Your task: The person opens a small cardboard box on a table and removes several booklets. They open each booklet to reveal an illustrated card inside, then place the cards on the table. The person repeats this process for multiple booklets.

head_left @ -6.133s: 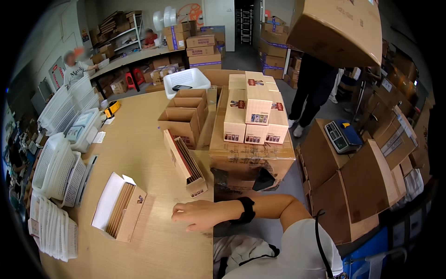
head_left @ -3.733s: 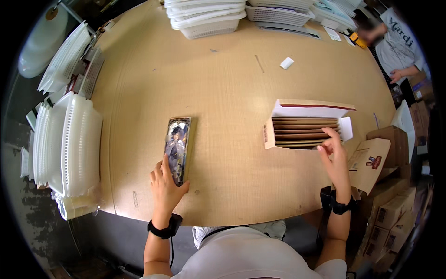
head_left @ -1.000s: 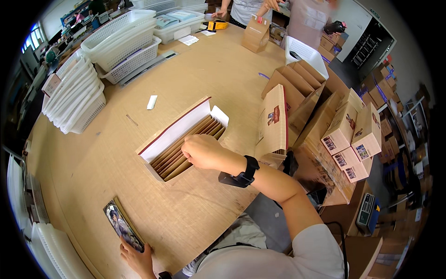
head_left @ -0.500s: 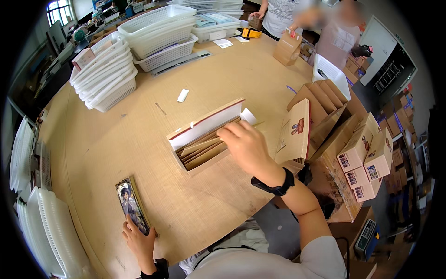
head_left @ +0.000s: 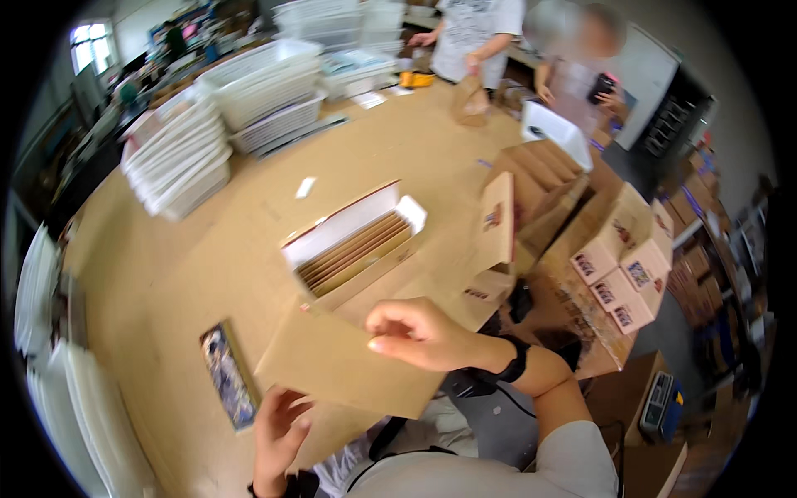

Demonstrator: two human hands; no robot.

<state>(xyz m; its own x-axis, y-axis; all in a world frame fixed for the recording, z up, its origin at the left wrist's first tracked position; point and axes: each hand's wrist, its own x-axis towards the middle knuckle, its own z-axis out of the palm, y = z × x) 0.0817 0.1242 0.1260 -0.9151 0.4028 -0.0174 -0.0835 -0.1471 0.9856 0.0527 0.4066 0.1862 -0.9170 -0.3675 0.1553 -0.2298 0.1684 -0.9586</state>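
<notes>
My right hand (head_left: 419, 334) is closed, thumb against fingers, at the upper side of a flat brown kraft envelope (head_left: 353, 363) above the near table edge. My left hand (head_left: 281, 427) has loosely curled, parted fingers beside the envelope's lower left edge; whether it touches the paper I cannot tell. Left of that hand lies a slim tin-like box (head_left: 227, 378) with a picture of a figure on its lid. Beyond the envelope stands an open long carton (head_left: 365, 274) with a white inside, holding a row of brown envelopes or dividers.
Stacked white baskets (head_left: 178, 158) stand at the far left. To the right are a large cardboard box (head_left: 544, 178) with dividers and several small printed cartons (head_left: 618, 266). Two people are across the table, one touching a brown paper bag (head_left: 471, 101). A white slip (head_left: 305, 187) lies mid-table.
My right hand has drawn back from the open carton toward me with the brown envelope. My left hand has left the slim picture box and moved right, to the envelope's edge.
</notes>
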